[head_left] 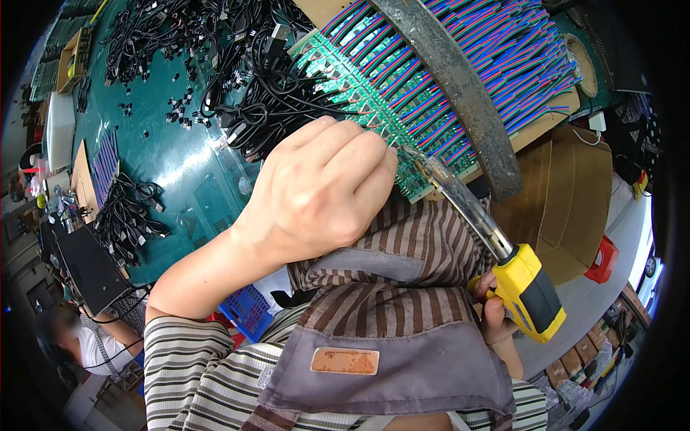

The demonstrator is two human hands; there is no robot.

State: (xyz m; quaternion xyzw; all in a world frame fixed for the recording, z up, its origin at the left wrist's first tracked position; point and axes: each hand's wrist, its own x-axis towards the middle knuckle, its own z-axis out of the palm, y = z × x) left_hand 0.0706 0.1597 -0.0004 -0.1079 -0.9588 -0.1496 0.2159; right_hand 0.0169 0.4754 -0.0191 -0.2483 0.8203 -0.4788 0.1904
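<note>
My left hand point(320, 190) is curled into a loose fist at the near edge of a row of green circuit strips point(374, 93) with red and blue wires point(503, 57). Its fingertips are hidden, so whether they pinch a wire is unclear. My right hand point(496, 312) grips the yellow and black handle of a soldering iron point(528, 291). The iron's metal tip point(415, 154) touches the strip edge just right of my left knuckles. A worn grey bar point(460, 93) lies diagonally across the strips.
Bundles of black cables point(266, 86) and small black connectors are scattered over the green table point(180, 165). A cardboard box point(575, 194) stands at the right, a blue crate point(248, 310) sits below the table. Another person point(93, 345) sits at lower left.
</note>
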